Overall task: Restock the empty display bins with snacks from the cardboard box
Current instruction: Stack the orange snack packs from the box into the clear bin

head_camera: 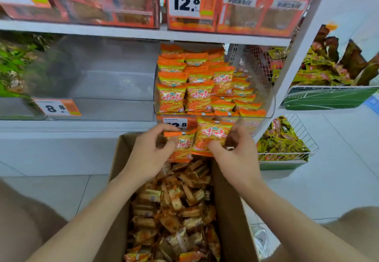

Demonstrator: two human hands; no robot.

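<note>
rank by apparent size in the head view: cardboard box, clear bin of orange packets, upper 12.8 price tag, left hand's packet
1. cardboard box
2. clear bin
3. upper 12.8 price tag
4. packet in the left hand, partly covered

We are in a shop, in its snack aisle. White shelves [123, 32] carry printed price tags: one reading 12.8 [185, 0] on the top row, another reading 8.8 [55, 107] at the left. Clear bins [268, 105] sit on the middle shelf, the right one stacked with identical orange packets [196, 95]. Far right, wire baskets [305, 138] hold loose yellow packets [281, 138]. Near us a box [121, 159] full of wrapped snacks stands open on the pale tiled floor [338, 179].
</note>
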